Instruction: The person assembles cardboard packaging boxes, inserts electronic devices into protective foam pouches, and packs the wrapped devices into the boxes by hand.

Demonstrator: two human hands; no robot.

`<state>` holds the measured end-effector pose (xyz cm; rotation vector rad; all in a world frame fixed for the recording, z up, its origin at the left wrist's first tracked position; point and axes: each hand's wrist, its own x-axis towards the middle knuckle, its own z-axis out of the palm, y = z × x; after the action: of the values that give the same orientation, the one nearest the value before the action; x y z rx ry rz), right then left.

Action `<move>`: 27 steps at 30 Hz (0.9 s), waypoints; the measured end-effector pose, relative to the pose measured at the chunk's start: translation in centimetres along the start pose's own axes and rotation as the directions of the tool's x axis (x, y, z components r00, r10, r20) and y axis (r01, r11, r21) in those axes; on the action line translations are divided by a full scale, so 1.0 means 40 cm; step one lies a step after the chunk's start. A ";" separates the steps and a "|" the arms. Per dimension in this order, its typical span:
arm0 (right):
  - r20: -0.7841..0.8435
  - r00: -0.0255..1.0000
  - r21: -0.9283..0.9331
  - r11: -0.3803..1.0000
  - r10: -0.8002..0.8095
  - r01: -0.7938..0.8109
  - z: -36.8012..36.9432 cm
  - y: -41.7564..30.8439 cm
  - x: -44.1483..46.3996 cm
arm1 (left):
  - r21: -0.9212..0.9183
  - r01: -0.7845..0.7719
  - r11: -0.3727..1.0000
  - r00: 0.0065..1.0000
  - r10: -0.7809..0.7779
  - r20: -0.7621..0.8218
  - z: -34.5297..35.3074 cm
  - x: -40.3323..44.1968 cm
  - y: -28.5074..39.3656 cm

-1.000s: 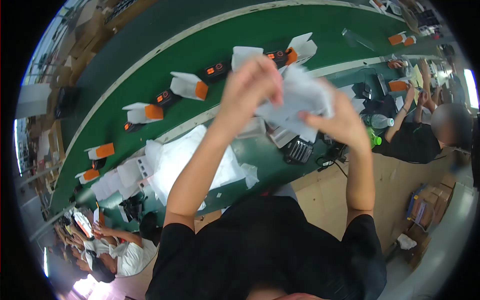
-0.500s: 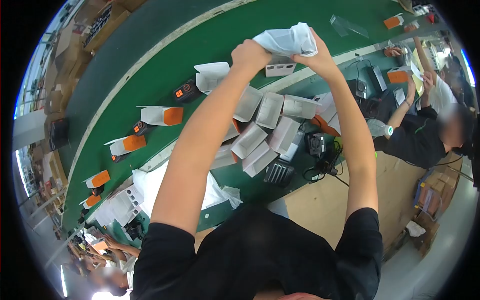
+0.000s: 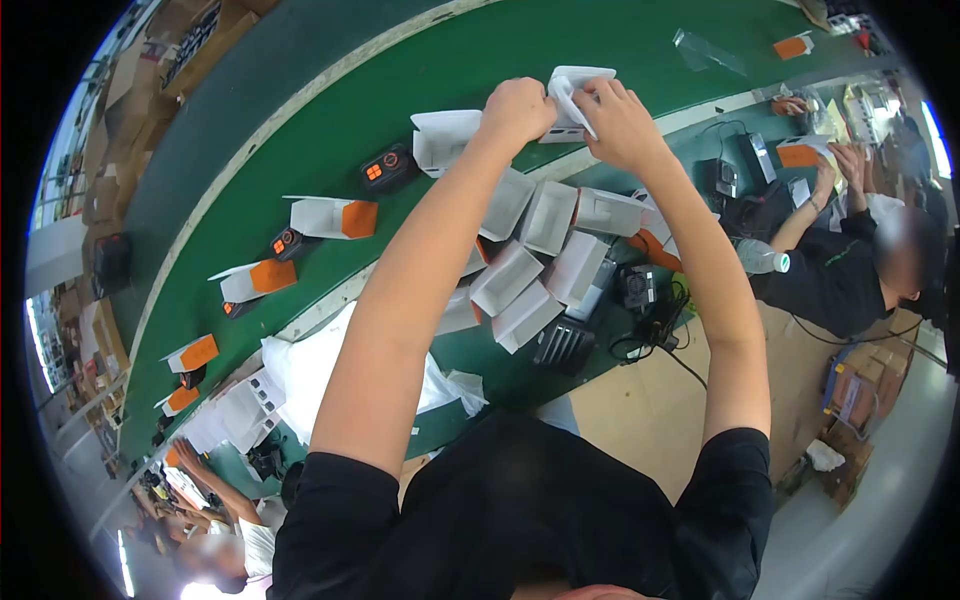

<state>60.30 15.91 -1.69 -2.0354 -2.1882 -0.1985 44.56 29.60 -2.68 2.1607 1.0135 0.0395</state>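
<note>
At the top centre, over the green bench, a small white open box (image 3: 598, 73) stands between my hands. My right hand (image 3: 622, 128) has its fingers curled on a folded white plastic bag (image 3: 572, 103) at the box's mouth. Whether the bag is partly inside the box I cannot tell. My left hand (image 3: 520, 108) is closed in a fist against the box's left side; what its fingers grip is hidden. Just below that hand lies another open white box (image 3: 440, 142), beside a black device with orange buttons (image 3: 388, 168).
Several open white boxes (image 3: 548, 218) are heaped below my forearms. Orange-and-white boxes (image 3: 345, 218) with black devices line the green belt (image 3: 300, 130) at left. White bags (image 3: 310, 385), black cables (image 3: 672, 315) and a plastic bottle (image 3: 762, 256) lie nearer. Co-workers (image 3: 850, 270) sit at both sides.
The white bag, stretched between both hands before, is now folded smaller in my right hand at the box. My hands have come lower and closer together; the left has released the bag's visible edge.
</note>
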 end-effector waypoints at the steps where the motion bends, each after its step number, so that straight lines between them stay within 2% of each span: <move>1: -0.020 1.000 0.006 1.000 -0.016 0.016 0.010 0.000 0.004 | 0.057 0.002 0.998 0.996 0.003 -0.086 0.005 -0.005 -0.002; 3: 0.022 1.000 0.036 0.999 -0.006 0.005 0.011 -0.002 0.017 | 0.173 0.015 0.985 0.966 0.030 -0.256 0.017 -0.016 0.002; 7: 0.031 0.999 -0.032 0.999 0.033 -0.032 0.061 -0.005 0.002 | 0.380 0.061 0.923 0.998 -0.048 -0.043 0.041 -0.014 0.004; 8: 0.046 0.998 0.026 0.998 0.048 -0.049 0.033 -0.006 0.002 | 0.400 0.063 0.914 0.998 -0.060 -0.019 0.060 -0.007 -0.006; 9: 0.078 0.994 0.026 0.997 0.073 -0.075 0.039 -0.011 0.005 | 0.421 0.066 0.905 0.997 -0.075 0.004 0.070 -0.004 -0.017; 11: 0.147 0.979 0.017 0.990 0.139 -0.143 0.046 -0.016 0.003 | 0.380 0.035 0.924 0.998 -0.011 -0.065 0.080 0.013 -0.030; 12: 0.165 0.984 -0.007 0.998 0.064 -0.064 0.041 -0.022 -0.007 | 0.392 0.030 0.919 0.998 -0.004 -0.067 0.084 0.018 -0.034; 15: 0.311 0.950 -0.185 0.982 0.028 0.032 0.088 -0.014 -0.019 | 0.421 0.017 0.907 1.000 -0.009 -0.021 0.056 0.038 -0.038; 17: 0.186 0.982 -0.143 0.990 0.036 -0.009 0.128 -0.025 -0.077 | 0.419 -0.011 0.908 1.000 0.003 0.019 0.046 0.027 -0.034; 19: 0.045 0.999 -0.125 0.992 0.021 -0.015 0.106 -0.007 -0.050 | 0.420 -0.040 0.906 0.997 0.063 -0.042 0.023 0.010 -0.008; 20: -0.058 0.993 -0.169 0.981 -0.102 0.091 0.090 0.012 -0.045 | 0.393 -0.076 0.916 0.984 0.133 -0.119 0.009 0.000 0.007; 23: 0.273 0.950 0.006 0.987 0.154 -0.162 -0.079 0.031 0.011 | 0.345 -0.240 0.908 0.931 0.315 -0.182 -0.076 -0.037 0.059; 25: 0.156 0.948 0.050 0.956 0.277 -0.288 -0.221 0.016 0.028 | 0.361 -0.272 0.892 0.905 0.365 -0.219 -0.166 -0.117 0.100; 27: -0.002 0.978 0.368 0.909 0.211 -0.195 -0.245 -0.014 0.075 | 0.345 -0.332 0.878 0.854 0.435 -0.286 -0.256 -0.241 0.132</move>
<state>59.70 16.89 8.50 -1.9989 -1.8034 0.1784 38.14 27.09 10.65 2.6644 0.7873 0.5269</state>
